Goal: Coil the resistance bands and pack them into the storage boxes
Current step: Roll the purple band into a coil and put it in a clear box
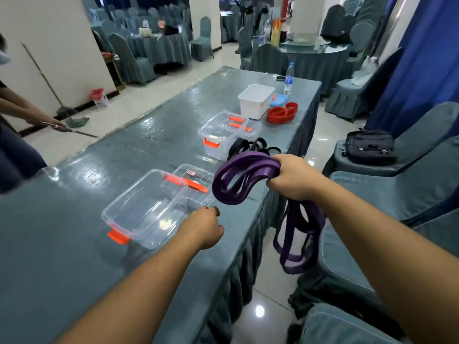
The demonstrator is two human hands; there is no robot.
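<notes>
Right hand (294,178) has its grip closed around a bunch of wide purple rubber resistance bands (242,180), so that's where the task stuff is right now: part of it loops out in coils over the bench (62,244) edge, and the rest hangs down off the side toward the floor, between the bench skirt and the covered chairs. Left hand (202,228) is loosely curled with nothing in it, hovering right at the near corner of the closest clear plastic storage box with orange latches (146,209). That box is open and its clear lid with an orange handle (195,184) lies just behind it.

Further along the grey-blue bench cover there's a second clear box with orange clips (221,137), also open, with its lid beside it. Some black bands (250,146) lie in a messy pile just right of it. Past that sits a white opaque tub (255,100), a coiled red band (282,112) next to it, something light blue (278,99) behind the red one, and a plastic water bottle (288,79) standing upright near the far end.

Off to the left another person's hand holds a long metal handle, can't tell what tool it is. A black bag (370,146) rests on a chair to the right.
</notes>
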